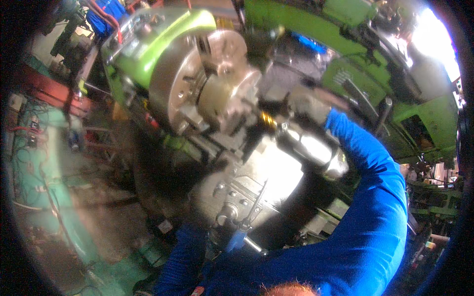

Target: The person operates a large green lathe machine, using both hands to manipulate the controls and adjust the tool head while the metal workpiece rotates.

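A large metal lathe chuck (177, 81) grips a round metal workpiece (215, 101). Facing the workpiece is a gold twist drill bit (268, 118), set in the end of a bright cylindrical holder (311, 147). My right hand (310, 107), apparently in a grey glove, reaches behind the drill bit and its holder; motion blur smears its fingers. Lower down, my left hand (210, 192), also grey and blurred, is at the left side of the metal carriage (271, 170). Whether either hand grips anything cannot be made out.
A green headstock (158, 54) stands behind the chuck. On the carriage lie a spanner-like tool (257, 209) and a blue-handled lever (237, 240). More green machinery (353, 81) rises at the far right. Cables run over a teal surface (44, 163) on the left.
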Tool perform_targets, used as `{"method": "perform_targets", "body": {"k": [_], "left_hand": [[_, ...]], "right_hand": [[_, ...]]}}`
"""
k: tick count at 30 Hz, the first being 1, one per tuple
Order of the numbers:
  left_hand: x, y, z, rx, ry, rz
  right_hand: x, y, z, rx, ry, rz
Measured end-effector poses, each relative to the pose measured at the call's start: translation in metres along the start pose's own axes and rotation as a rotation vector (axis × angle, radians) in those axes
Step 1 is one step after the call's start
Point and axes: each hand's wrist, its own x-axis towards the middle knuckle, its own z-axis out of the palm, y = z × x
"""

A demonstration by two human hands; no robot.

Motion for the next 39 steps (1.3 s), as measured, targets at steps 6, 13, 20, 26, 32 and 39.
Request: {"method": "perform_targets", "body": {"k": [6, 13, 20, 26, 32, 39], "left_hand": [[0.002, -0.012, 0.005, 0.031, 0.013, 0.030], [0.004, -0.040, 0.012, 0.075, 0.066, 0.248], [0.002, -0.042, 0.007, 0.078, 0.022, 0.194], [0.001, -0.032, 0.003, 0.073, 0.007, 0.217], [0.006, -0.045, 0.012, 0.062, 0.074, 0.236], [0.003, -0.039, 0.012, 0.025, 0.060, 0.171]], "right_hand": [[-0.021, 0.001, 0.001, 0.324, 0.039, 0.038], [-0.016, 0.008, 0.007, 0.203, 0.093, -0.060], [-0.012, 0.005, 0.005, -0.281, 0.318, -0.174], [-0.015, -0.016, 0.002, -0.399, 0.310, -0.193], [-0.001, 0.025, 0.000, -0.281, 0.167, -0.119], [0.013, 0.007, -0.008, -0.252, 0.241, -0.369]]}}
